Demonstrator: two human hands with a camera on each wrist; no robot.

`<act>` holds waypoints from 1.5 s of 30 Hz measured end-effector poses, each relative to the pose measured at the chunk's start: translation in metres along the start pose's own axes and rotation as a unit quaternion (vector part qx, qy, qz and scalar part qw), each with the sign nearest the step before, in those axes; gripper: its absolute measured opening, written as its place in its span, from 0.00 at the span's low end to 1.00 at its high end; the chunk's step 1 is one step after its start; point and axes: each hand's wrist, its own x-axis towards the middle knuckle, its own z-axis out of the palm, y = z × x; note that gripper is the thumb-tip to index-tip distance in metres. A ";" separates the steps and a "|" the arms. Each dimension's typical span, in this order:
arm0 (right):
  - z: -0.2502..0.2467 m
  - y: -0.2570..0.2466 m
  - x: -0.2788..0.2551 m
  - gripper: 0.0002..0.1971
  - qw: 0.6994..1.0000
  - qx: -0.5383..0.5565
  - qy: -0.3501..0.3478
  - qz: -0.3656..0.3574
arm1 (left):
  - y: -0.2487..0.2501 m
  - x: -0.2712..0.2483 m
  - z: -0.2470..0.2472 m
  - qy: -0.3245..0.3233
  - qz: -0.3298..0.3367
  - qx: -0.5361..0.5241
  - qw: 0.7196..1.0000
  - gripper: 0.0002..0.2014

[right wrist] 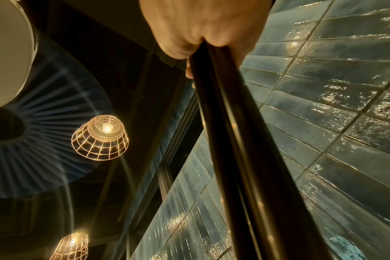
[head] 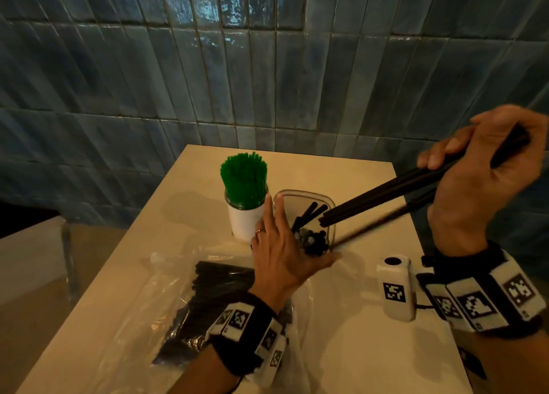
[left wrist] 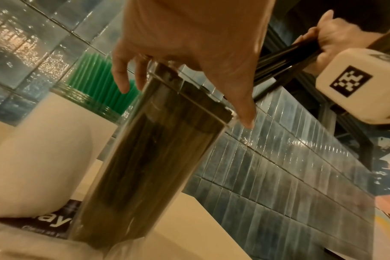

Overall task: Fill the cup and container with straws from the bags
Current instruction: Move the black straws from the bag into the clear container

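Note:
A white cup (head: 244, 221) packed with green straws (head: 244, 179) stands at the middle of the table. Right beside it is a clear container (head: 306, 199) partly filled with black straws (head: 312, 239). My left hand (head: 279, 254) holds the container (left wrist: 156, 149) at its top, fingers down the side next to the cup and thumb along the near rim. My right hand (head: 475, 167) is raised at the right and grips a bundle of black straws (head: 386, 191). The bundle slants down-left, its tips just above the container's right rim. The right wrist view shows only that bundle (right wrist: 234, 140) against the wall.
A clear plastic bag of black straws (head: 208, 298) lies on the table (head: 371, 349) under my left forearm, with more loose plastic toward the near edge. A blue tiled wall (head: 267, 66) rises right behind the table. The table drops off at the left.

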 end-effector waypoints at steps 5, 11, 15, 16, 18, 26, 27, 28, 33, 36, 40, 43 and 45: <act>0.006 -0.001 0.010 0.32 0.993 0.074 -0.005 0.090 | -0.005 -0.009 0.002 0.018 0.020 -0.034 0.999 0.70; 0.047 -0.009 -0.029 0.04 0.991 0.057 -0.106 -0.059 | -0.002 -0.017 0.004 0.074 0.032 -0.083 0.993 0.71; 0.045 0.005 -0.053 0.04 0.987 0.031 -0.155 -0.026 | -0.005 -0.017 0.000 0.063 0.004 -0.075 0.995 0.72; 0.043 0.005 -0.054 0.04 0.988 0.032 -0.151 -0.023 | -0.005 -0.018 0.000 0.059 -0.001 -0.073 0.996 0.72; 0.041 0.002 -0.050 0.04 0.990 0.048 -0.132 -0.025 | -0.006 -0.020 0.002 0.059 0.002 -0.072 0.996 0.72; 0.046 0.003 -0.052 0.03 0.986 0.049 -0.147 -0.065 | -0.002 -0.021 0.008 0.072 0.018 -0.084 0.994 0.70; 0.045 0.007 -0.060 0.04 0.986 0.019 -0.160 -0.050 | -0.002 -0.020 0.007 0.064 0.013 -0.082 0.994 0.71; 0.043 0.013 -0.068 0.08 0.983 -0.017 -0.178 -0.034 | 0.000 -0.019 0.006 0.056 0.008 -0.081 0.995 0.72; 0.026 0.037 -0.101 0.12 0.870 -0.179 -0.440 0.130 | -0.001 -0.019 0.005 0.051 0.030 -0.064 0.996 0.69; 0.018 0.038 -0.108 0.28 0.711 -0.306 -0.604 0.191 | 0.000 -0.021 0.001 0.059 0.036 -0.079 0.994 0.67; 0.021 0.030 -0.103 0.42 0.644 -0.443 -0.606 0.148 | 0.003 -0.024 0.002 0.092 0.039 -0.114 0.988 0.66; 0.027 0.026 -0.102 0.46 0.613 -0.502 -0.607 0.055 | -0.001 -0.025 0.007 0.100 0.032 -0.123 0.987 0.64; 0.028 0.027 -0.100 0.47 0.617 -0.524 -0.587 0.032 | -0.006 -0.023 0.010 0.097 0.037 -0.106 0.989 0.65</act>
